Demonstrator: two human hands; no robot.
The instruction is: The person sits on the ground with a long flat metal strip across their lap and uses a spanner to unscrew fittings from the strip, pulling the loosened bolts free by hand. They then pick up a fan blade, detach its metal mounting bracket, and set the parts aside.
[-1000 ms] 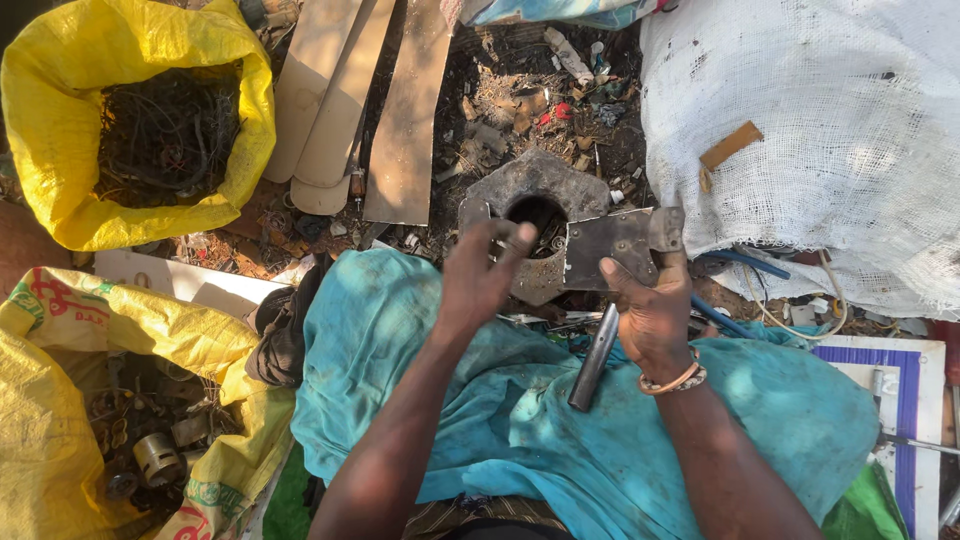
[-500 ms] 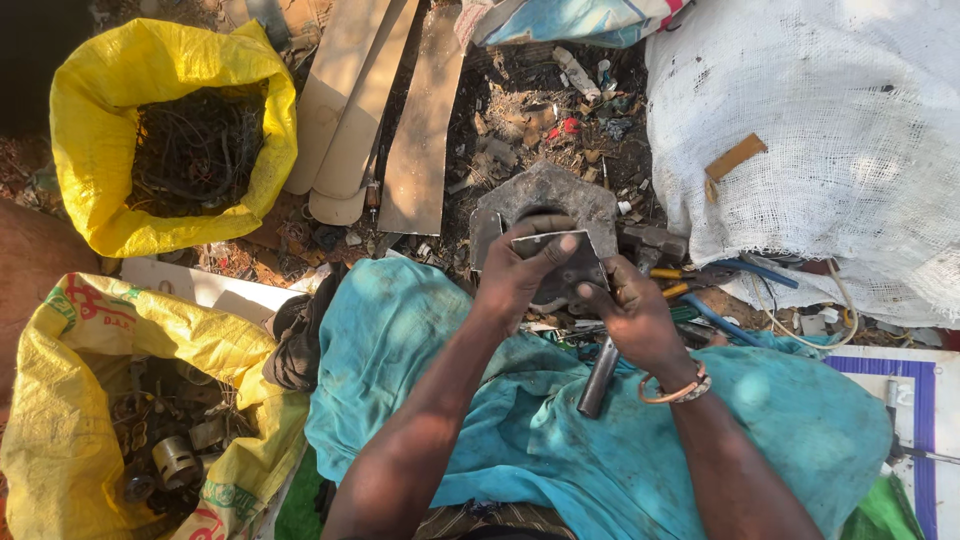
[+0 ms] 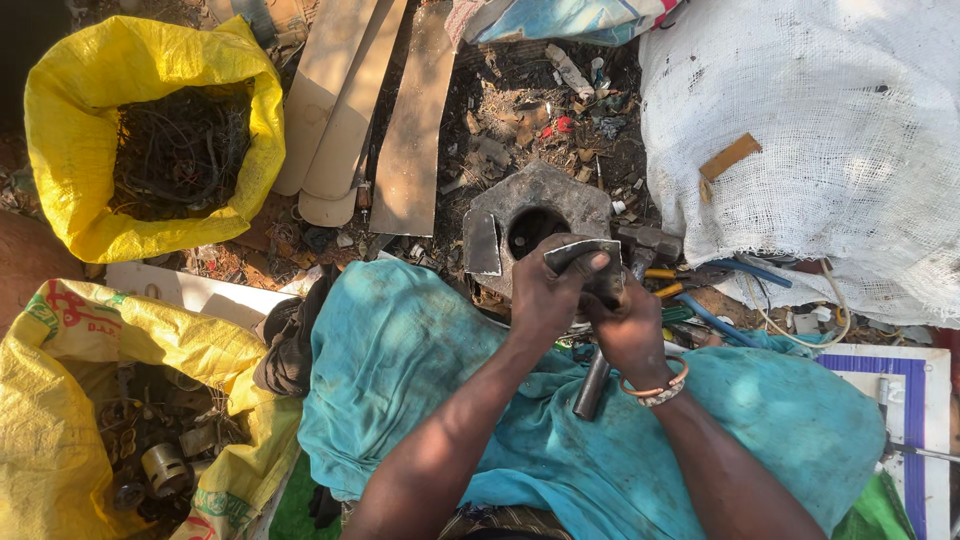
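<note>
My left hand [image 3: 545,295] grips a grey metal piece [image 3: 585,255] over my lap, just in front of a heavy metal block with a round hole [image 3: 530,215] that sits on the dirt. My right hand [image 3: 628,325] is closed on the same metal piece and on a dark metal rod [image 3: 592,385] whose end points down toward my knees. Both hands touch each other. A teal cloth [image 3: 420,370] covers my legs beneath them. A bangle [image 3: 655,390] circles my right wrist.
A yellow sack of dark wires [image 3: 165,140] stands at the upper left, another yellow sack of metal parts [image 3: 130,440] at the lower left. Wooden boards [image 3: 370,110] lie at the top, a large white sack [image 3: 810,130] at the right, hand tools [image 3: 700,300] beside it.
My left hand has gone from open fingers above the block to a grip on the metal piece. Both hands have drawn together, and the piece has come off the block toward my lap.
</note>
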